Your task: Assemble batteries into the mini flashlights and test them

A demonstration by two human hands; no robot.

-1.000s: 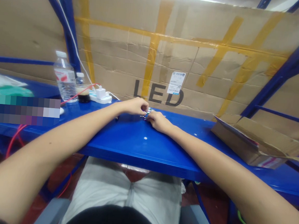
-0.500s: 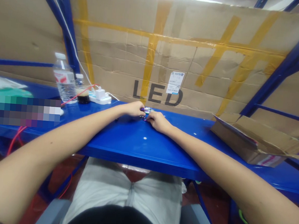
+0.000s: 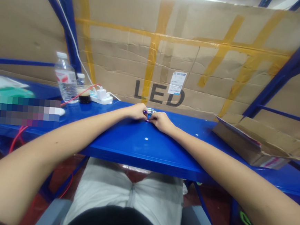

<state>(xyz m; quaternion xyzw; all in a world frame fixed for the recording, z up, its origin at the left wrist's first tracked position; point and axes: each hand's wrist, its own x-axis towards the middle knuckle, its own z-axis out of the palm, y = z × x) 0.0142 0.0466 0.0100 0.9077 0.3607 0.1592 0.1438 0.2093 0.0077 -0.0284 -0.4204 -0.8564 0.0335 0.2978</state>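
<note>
My left hand rests at the far middle of the blue table, its fingers closed and curled down. Facing it, my right hand has thumb and fingers pinched together, the tips almost meeting the left ones. Between and just behind the fingertips lie slim, shiny pen-like items in silver, purple and green. A small purple-pink piece shows between the two hands. What each hand grips is mostly hidden by the fingers and too small to name.
An open cardboard box stands at the right. At the left are a water bottle, a smaller bottle with dark liquid, a power strip and red cables. A large cardboard panel closes off the back.
Both hands stay at nearly the same place. The left fingers have turned slightly, and the purple-pink piece between the hands now sits a little differently. The view has shifted slightly.
</note>
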